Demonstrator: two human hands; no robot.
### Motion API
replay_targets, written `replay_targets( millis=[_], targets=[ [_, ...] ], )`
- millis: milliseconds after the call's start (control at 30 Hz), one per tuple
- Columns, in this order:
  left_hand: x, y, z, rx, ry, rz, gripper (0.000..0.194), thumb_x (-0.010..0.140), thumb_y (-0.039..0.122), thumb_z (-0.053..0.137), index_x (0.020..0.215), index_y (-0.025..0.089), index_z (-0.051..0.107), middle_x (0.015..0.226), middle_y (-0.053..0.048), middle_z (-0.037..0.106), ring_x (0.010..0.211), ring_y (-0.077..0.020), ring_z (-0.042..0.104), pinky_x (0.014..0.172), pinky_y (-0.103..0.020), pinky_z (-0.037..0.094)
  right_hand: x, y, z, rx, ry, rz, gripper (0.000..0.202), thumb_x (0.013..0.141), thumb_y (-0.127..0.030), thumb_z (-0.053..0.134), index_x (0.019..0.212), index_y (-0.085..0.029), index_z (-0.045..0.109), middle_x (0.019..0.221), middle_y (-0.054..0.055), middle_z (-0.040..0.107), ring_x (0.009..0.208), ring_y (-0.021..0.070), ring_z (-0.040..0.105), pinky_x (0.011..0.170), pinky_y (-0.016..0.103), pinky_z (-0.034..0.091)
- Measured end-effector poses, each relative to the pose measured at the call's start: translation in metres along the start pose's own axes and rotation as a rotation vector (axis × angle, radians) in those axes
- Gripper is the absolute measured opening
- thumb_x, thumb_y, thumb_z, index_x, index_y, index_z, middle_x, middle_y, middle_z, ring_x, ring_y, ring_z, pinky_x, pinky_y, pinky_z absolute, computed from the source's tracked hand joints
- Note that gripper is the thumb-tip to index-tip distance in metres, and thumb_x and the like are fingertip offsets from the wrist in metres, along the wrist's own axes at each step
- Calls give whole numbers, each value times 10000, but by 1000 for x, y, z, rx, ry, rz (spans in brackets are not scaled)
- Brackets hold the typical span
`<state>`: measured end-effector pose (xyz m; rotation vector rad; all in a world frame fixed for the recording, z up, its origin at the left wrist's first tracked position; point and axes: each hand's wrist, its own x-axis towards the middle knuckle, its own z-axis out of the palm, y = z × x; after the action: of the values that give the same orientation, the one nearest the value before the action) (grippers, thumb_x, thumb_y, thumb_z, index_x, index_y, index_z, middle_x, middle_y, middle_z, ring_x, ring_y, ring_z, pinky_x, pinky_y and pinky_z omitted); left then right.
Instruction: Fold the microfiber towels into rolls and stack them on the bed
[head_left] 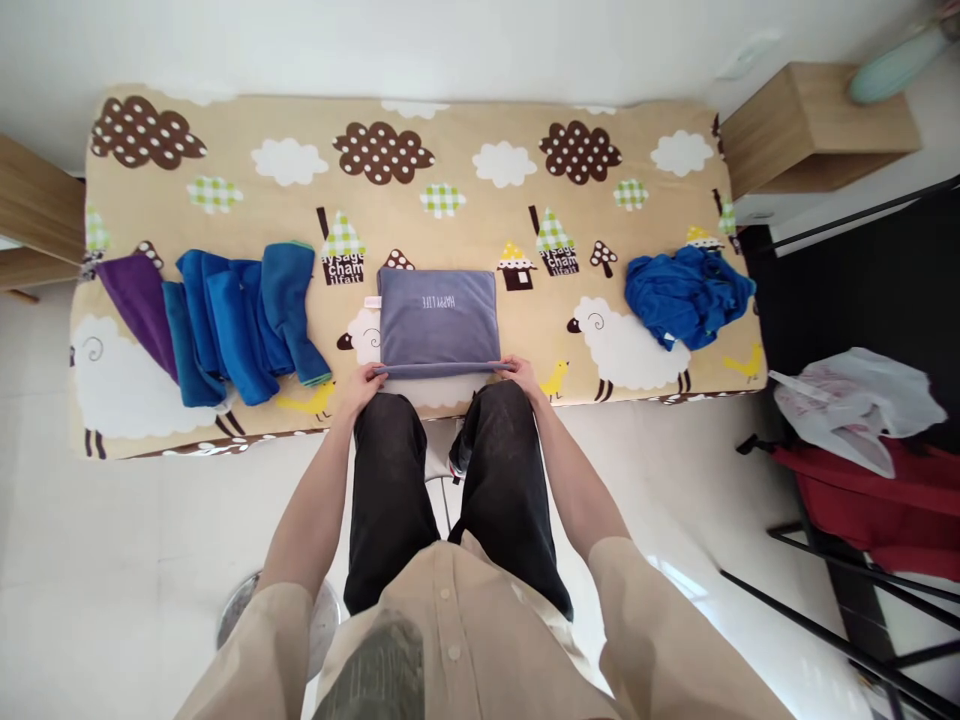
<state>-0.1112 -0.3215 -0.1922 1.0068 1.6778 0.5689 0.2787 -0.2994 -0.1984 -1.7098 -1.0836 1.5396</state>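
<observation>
At the near edge of the bed (480, 235), left hand (365, 382): I see its fingers pinching the left end of a narrow fold along the near side of the grey cloth (439, 320).
Right hand (523, 374): I read it as pinching the right end of that fold, the strip running straight between both hands.
Grey cloth: spread flat about midway along the bed's near edge, its HAPPY LIFE lettering upside down to me, a white tag (373, 302) jutting from its left side.
Toward the near left corner: blue cloths (247, 345) in a row, a purple cloth (142, 305) beside them.
By the right edge: a crumpled blue cloth (686, 297).
Past the far right corner: a wooden box (772, 130).
</observation>
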Motion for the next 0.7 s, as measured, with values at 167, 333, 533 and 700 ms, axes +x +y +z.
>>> replay_targets(
  millis=[167, 333, 533, 700],
  targets=[
    [0, 0, -3, 166, 97, 29, 259, 831, 293, 582, 997, 162, 731, 954, -57, 761, 937, -225, 692, 899, -309, 539, 2, 1, -4, -49, 63, 13, 337, 631, -414, 826, 841, -197, 676, 849, 41, 749, 865, 202, 687, 795, 301, 531],
    [-9, 0, -7, 254, 124, 39, 224, 849, 352, 589, 906, 191, 733, 938, -70, 766, 949, -254, 691, 883, -321, 530, -2, 4, -8, -56, 52, 74, 305, 616, -407, 830, 783, -178, 719, 775, 33, 748, 755, 181, 682, 743, 291, 535],
    [-6, -2, -6, 283, 152, -31, 201, 833, 381, 628, 860, 214, 735, 919, -75, 769, 955, -273, 707, 884, -337, 531, -4, 13, -7, -54, 67, 130, 331, 607, -440, 846, 740, -164, 720, 643, 0, 700, 629, 158, 639, 645, 277, 522],
    [-2, -4, -5, 278, 155, -74, 205, 830, 383, 644, 853, 205, 744, 929, -71, 777, 972, -277, 707, 886, -334, 533, 0, 21, -6, -65, 78, 172, 345, 629, -480, 842, 686, -175, 692, 580, -4, 651, 620, 167, 615, 611, 282, 499]
  ],
)
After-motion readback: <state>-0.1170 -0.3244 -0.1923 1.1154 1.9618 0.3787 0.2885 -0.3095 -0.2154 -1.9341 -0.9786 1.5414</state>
